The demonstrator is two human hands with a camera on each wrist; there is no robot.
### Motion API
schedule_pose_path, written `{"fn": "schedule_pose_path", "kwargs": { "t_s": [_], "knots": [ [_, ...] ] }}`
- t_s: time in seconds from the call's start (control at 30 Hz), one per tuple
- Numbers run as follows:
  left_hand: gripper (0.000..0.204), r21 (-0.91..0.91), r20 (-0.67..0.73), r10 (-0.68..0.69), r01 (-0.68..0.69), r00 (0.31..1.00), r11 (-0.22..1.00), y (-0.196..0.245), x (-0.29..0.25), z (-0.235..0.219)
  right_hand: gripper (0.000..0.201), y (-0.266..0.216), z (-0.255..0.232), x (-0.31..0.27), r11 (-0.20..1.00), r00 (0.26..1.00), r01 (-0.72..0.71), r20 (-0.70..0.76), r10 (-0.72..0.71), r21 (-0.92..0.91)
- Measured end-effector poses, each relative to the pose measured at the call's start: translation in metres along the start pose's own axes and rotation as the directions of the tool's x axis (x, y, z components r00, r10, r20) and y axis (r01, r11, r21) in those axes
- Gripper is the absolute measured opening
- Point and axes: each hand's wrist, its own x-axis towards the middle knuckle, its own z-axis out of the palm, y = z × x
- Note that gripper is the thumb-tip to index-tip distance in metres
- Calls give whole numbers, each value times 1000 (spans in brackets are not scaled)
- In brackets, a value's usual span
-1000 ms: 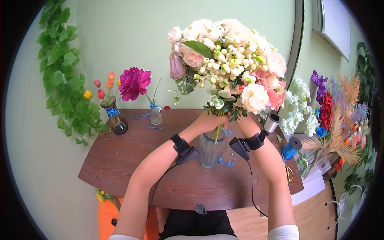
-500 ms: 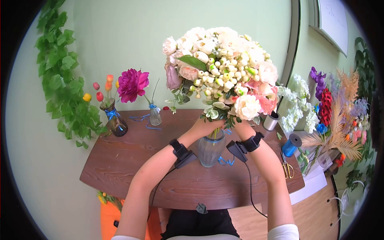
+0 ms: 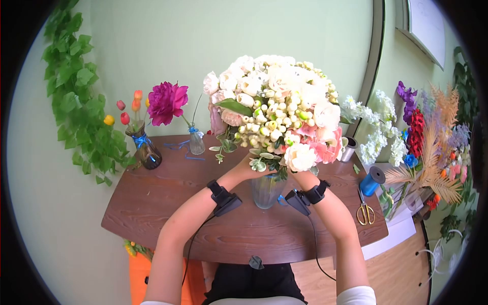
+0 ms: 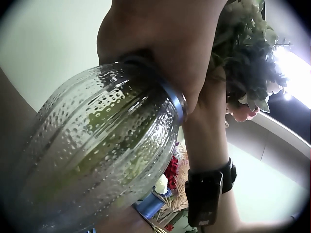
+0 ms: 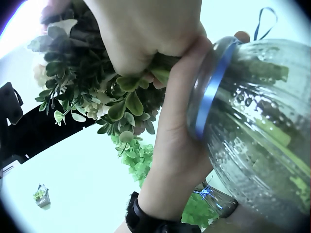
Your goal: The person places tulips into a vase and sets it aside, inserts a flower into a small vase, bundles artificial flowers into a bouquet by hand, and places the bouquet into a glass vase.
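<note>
A large bouquet (image 3: pixel 274 119) of white, cream and pink flowers, pale berries and green leaves stands over a ribbed clear glass vase (image 3: pixel 266 194). Its green stems (image 5: pixel 274 131) run down inside the glass. My left hand (image 4: pixel 150 36) is wrapped round the vase's neck, where a blue ribbon (image 5: pixel 212 92) circles just below the rim. Right above the mouth, my right hand (image 5: pixel 150 31) grips the bouquet beneath its leaves, fingers curled in. In the head view the blooms and leaves partly hide both hands.
A dark vase of tulips (image 3: pixel 147 152) and a small glass vase with a magenta peony (image 3: pixel 168 103) stand left on the wooden table (image 3: pixel 178 198). Gold-handled scissors (image 3: pixel 365 213), a blue ribbon spool (image 3: pixel 372 182) and a silver spool (image 3: pixel 349 149) lie right, beside more flowers (image 3: pixel 417 137).
Both hands have come down and slightly left with the bouquet, its stems sinking deeper into the vase. The leaves now hang close over the rim, and the scissors show fully.
</note>
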Motion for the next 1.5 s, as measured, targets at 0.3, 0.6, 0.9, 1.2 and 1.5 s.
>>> {"fn": "schedule_pose_path", "kwargs": {
  "t_s": [0.3,0.6,0.9,1.2,1.5],
  "knots": [
    [44,107,235,-235,215,943,971,17,-15,-26,29,42,20,0,536,812,-581,480,332,612],
    [49,343,259,-208,111,943,933,-10,-30,-12,30,25,26,-60,757,863,-488,372,343,434],
    [46,-5,12,16,-16,1000,1000,-4,-41,-4,31,-7,31,-65,913,921,-351,256,295,207],
    [35,129,-302,-51,94,952,987,4,-51,22,32,-36,47,-51,977,967,-210,138,214,-44],
    [27,319,-50,-283,284,958,904,-55,-64,45,34,-72,42,-134,944,994,-84,46,104,-320]
  ]
}}
